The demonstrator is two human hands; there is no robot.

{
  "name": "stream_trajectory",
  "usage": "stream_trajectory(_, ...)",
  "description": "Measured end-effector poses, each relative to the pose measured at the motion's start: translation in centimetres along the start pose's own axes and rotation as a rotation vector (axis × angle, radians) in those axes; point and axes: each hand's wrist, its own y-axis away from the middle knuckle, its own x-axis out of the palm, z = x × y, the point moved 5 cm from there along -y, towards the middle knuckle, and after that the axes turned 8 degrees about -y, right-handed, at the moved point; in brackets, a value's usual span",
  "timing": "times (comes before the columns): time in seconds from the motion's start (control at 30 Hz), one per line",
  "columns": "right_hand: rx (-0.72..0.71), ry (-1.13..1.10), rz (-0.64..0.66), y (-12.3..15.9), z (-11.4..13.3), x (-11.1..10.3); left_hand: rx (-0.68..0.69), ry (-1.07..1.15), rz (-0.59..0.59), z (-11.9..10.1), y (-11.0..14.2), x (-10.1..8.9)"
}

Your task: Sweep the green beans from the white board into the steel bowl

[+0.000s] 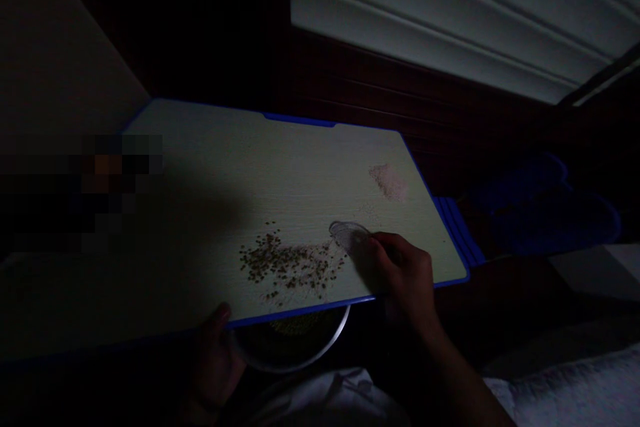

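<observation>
Round metal bowl: under desk edge, gripped by left hand. Right hand: pinching small clear plastic lid beside scattered brown grains on pale blue-rimmed desk.

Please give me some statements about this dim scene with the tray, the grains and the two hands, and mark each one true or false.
1. The right hand holds a small clear lid over the tray. True.
2. The dark grains lie at the far left corner of the tray. False: they lie near the front edge, just left of the lid.
3. A pale pink powder patch lies beyond the right hand. True.
4. The left hand rests on top of the grains. False: it is at the tray's front edge, beside a metal bowl.
5. The bowl stands on the tray. False: it sits below the front edge.
</observation>
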Motion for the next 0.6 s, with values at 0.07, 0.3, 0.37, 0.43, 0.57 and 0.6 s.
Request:
stream_trajectory(0.07, 0.005, -0.018, 0.015, 0.2, 0.3, 0.7, -0.070, 0.029, -0.063, -0.3, 0.9, 0.6)
stream_trajectory(0.3, 0.014, -0.090, 0.033, 0.6, 0.7, 0.6, -0.174, 0.136, -0.145, -1.4, 3.4, 3.1)
stream_trajectory(0.37, 0.052, -0.069, -0.029, 0.4, 0.1, -0.3, -0.149, 0.118, -0.093, -1.1, 2.9, 2.9)
stream_trajectory(0.43, 0.083, -0.051, -0.063, 0.4, -0.5, -1.0, -0.124, 0.104, -0.022, -0.6, 2.2, 2.4)
stream_trajectory(0.57, 0.101, -0.045, -0.027, 1.2, -0.6, -0.7, -0.094, 0.087, 0.005, 0.4, 0.9, 1.4)
stream_trajectory(0.6, 0.098, -0.044, -0.016, 1.5, -0.4, -0.3, -0.069, 0.081, 0.003, 0.4, 0.7, 1.3)
